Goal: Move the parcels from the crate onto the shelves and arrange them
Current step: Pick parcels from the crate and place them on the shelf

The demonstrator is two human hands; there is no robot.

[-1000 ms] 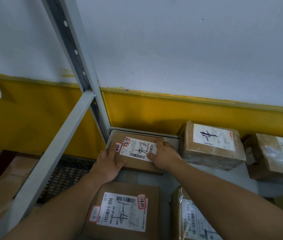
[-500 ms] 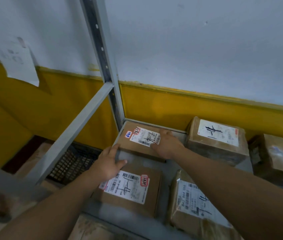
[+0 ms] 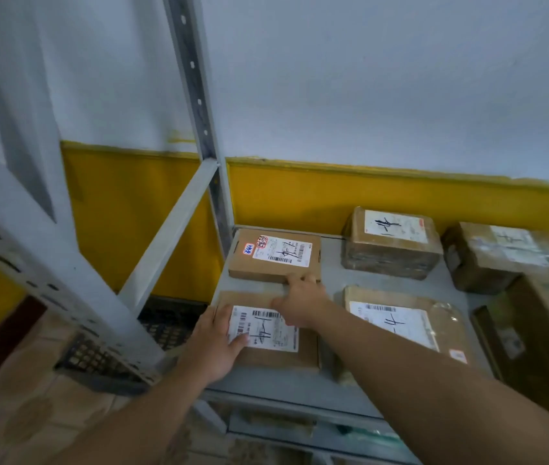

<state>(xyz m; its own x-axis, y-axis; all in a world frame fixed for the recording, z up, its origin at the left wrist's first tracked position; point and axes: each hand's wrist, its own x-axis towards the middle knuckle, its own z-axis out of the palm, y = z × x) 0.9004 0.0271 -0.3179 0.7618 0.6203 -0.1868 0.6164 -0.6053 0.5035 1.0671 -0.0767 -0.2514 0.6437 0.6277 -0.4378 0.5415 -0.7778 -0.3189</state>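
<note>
Two flat brown parcels with white labels lie at the left end of the grey metal shelf [image 3: 330, 286]. The back parcel [image 3: 275, 260] sits in the rear left corner by the upright. The front parcel [image 3: 276, 337] lies just before it. My left hand [image 3: 214, 340] rests flat on the front parcel's left side, fingers over its label. My right hand [image 3: 300, 302] lies on the front parcel's back right part, fingertips touching the back parcel's front edge. Neither hand grips anything.
More taped parcels sit to the right: one at the back [image 3: 392, 243], one further right [image 3: 491, 255], one flat in front [image 3: 400, 325], and a big box [image 3: 541, 340] at the right edge. A black plastic crate [image 3: 98, 357] stands on the floor left of the shelf frame [image 3: 196, 95].
Both hands have drawn back from the rear parcel, which stays in the corner. The left hand now rests on the front parcel and the right hand sits at the gap between the two.
</note>
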